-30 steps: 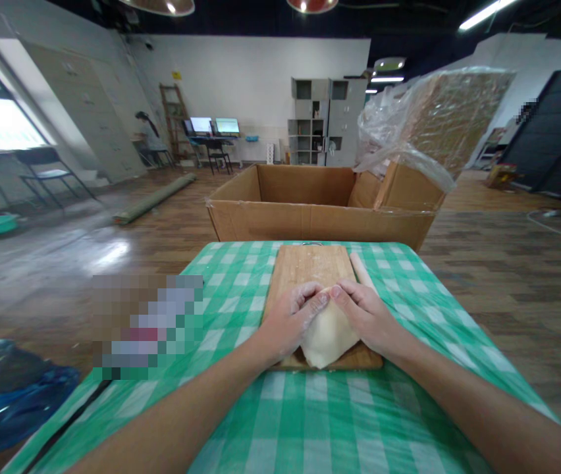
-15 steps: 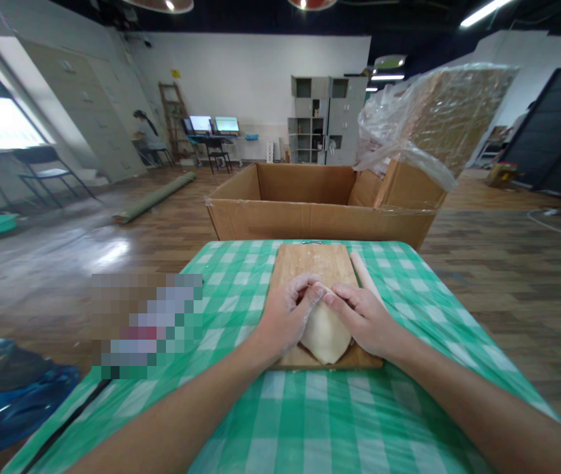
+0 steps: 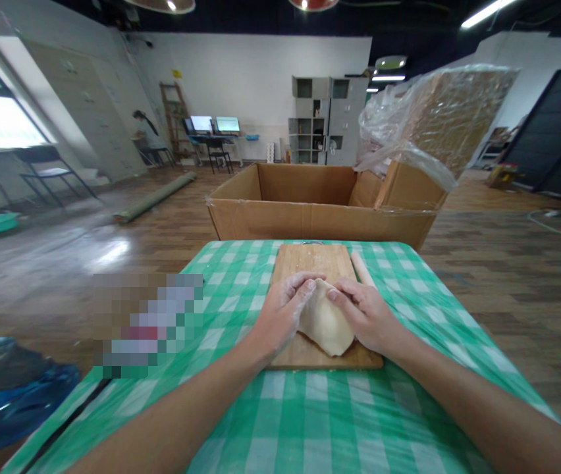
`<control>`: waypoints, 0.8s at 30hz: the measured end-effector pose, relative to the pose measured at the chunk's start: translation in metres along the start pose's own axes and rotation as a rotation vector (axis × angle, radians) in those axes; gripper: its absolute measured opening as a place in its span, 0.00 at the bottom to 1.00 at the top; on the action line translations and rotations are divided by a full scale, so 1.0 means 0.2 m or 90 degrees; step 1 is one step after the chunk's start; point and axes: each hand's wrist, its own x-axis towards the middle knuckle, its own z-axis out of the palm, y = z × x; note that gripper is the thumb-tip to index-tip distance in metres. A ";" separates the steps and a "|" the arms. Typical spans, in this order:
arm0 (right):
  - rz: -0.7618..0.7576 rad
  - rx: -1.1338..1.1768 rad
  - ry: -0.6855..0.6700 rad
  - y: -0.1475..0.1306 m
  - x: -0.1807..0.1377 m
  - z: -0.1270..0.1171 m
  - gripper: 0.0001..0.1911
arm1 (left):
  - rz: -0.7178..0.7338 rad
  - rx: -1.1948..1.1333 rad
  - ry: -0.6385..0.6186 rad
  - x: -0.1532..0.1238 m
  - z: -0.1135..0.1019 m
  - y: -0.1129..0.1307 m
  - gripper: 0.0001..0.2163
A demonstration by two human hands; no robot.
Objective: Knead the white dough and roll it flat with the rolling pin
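A pale piece of dough (image 3: pixel 328 324) hangs as a soft flap between my two hands, over a wooden cutting board (image 3: pixel 310 258). My left hand (image 3: pixel 286 308), dusted with white flour, grips its upper left edge between thumb and fingers. On the other side my right hand (image 3: pixel 361 309) pinches its upper right edge, the thumb lying on the near face. The fingertips behind the dough are hidden. Past my right hand lies a light rolling pin (image 3: pixel 362 268), partly covered by that hand.
The board lies on a green checked tablecloth (image 3: pixel 290 421). Beyond the table stands an open cardboard box (image 3: pixel 320 220) with plastic-wrapped pieces at its right. A blurred-out patch (image 3: pixel 149 326) covers something at the table's left edge. Blue plastic (image 3: pixel 18 395) lies low on the left.
My hands have moved slightly apart at the top, and the dough between them is opened wider. Its lower edge has lifted and shifted a little to the right.
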 end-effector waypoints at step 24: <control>0.090 0.083 0.016 0.01 -0.01 0.00 0.15 | -0.093 -0.046 -0.071 -0.01 0.03 0.00 0.17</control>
